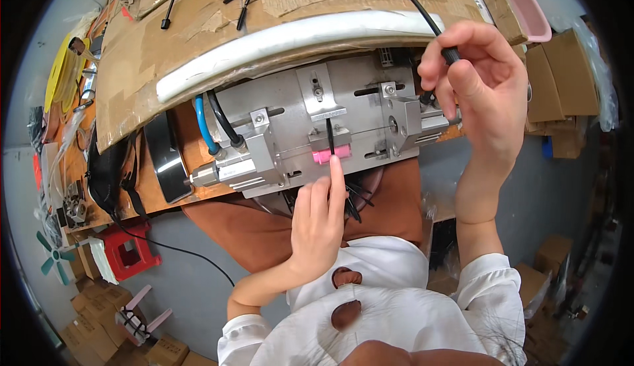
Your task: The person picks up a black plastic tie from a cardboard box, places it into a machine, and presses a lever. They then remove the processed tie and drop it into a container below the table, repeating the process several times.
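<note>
My left hand (320,224) reaches to the metal fixture (300,92) with its index finger stretched out. The fingertip touches a small pink piece (341,152) at the near edge of the fixture, where the lower end of a thin black rod (331,135) also lies. Its other fingers are bent and hold nothing that I can see. Higher up on the right, my right hand (485,78) pinches a black rod (416,1) by its ribbed end between thumb and index finger. That rod slants away to the upper left over cardboard.
A white padded strip (297,43) edges the cardboard sheet (132,95) behind the fixture. More black rods (246,6) lie on the cardboard. A dark phone-like slab (166,158) and blue and black tubes (203,125) are left of the fixture. Several black pieces (356,201) lie below it.
</note>
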The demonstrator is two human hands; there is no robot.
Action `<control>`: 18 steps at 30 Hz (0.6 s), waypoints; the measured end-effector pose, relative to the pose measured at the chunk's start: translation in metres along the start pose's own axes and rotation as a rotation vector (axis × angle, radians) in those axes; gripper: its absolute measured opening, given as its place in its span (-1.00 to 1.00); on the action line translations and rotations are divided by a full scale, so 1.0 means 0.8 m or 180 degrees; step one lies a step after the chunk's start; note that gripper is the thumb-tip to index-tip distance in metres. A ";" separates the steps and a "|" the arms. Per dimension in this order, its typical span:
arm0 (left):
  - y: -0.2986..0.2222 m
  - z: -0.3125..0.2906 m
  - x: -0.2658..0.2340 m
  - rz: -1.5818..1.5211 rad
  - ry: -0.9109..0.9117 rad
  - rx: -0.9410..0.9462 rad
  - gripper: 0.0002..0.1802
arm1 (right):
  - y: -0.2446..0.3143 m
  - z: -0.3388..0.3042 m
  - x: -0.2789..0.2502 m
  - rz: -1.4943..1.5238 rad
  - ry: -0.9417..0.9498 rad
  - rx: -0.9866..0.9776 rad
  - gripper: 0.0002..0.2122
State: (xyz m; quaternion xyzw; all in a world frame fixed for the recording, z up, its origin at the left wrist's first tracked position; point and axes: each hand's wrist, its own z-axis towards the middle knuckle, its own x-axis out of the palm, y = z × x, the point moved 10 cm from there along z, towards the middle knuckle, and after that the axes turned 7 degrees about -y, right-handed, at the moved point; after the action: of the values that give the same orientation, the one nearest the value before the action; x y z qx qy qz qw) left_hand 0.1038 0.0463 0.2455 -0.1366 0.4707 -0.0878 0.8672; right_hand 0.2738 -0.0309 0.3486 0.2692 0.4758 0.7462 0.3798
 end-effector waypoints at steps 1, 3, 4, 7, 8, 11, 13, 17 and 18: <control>-0.003 0.000 0.005 -0.0005 0.0004 0.0007 -0.35 | 0.001 -0.005 -0.003 0.0084 -0.0056 0.0007 -0.66; -0.002 0.001 0.016 0.0191 0.0121 -0.0102 -0.30 | 0.007 -0.015 -0.011 0.0018 -0.0208 0.0013 -0.67; -0.004 0.001 0.014 0.0204 0.0110 -0.0080 -0.29 | 0.010 -0.019 -0.017 -0.0042 -0.0350 0.0024 -0.68; 0.000 0.000 0.019 0.0000 0.0214 -0.0272 -0.26 | 0.020 -0.035 -0.030 -0.0062 -0.0718 -0.0279 -0.83; -0.001 -0.001 0.020 0.0001 0.0203 -0.0267 -0.26 | 0.022 -0.043 -0.030 -0.0106 -0.0801 -0.0473 -0.84; 0.006 -0.006 0.020 0.0051 0.0286 -0.0315 -0.26 | 0.001 -0.077 -0.009 -0.0736 -0.0757 -0.0429 -0.76; 0.000 0.008 0.010 -0.0045 0.0530 -0.0114 -0.30 | -0.013 -0.109 0.018 -0.1663 -0.0434 -0.0649 -0.63; 0.031 0.132 -0.068 0.0063 -0.0341 0.0415 -0.44 | -0.044 -0.161 0.068 -0.2639 0.0107 -0.0969 -0.43; 0.065 0.167 -0.078 -0.0060 -0.0701 0.0350 -0.58 | -0.051 -0.165 0.076 -0.2687 0.0146 -0.0958 -0.43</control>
State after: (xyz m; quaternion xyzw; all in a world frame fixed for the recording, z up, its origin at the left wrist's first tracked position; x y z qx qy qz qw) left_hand 0.1836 0.1339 0.3473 -0.1020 0.3657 -0.1060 0.9190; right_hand 0.1510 -0.0368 0.2607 -0.0233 0.4385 0.5926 0.6753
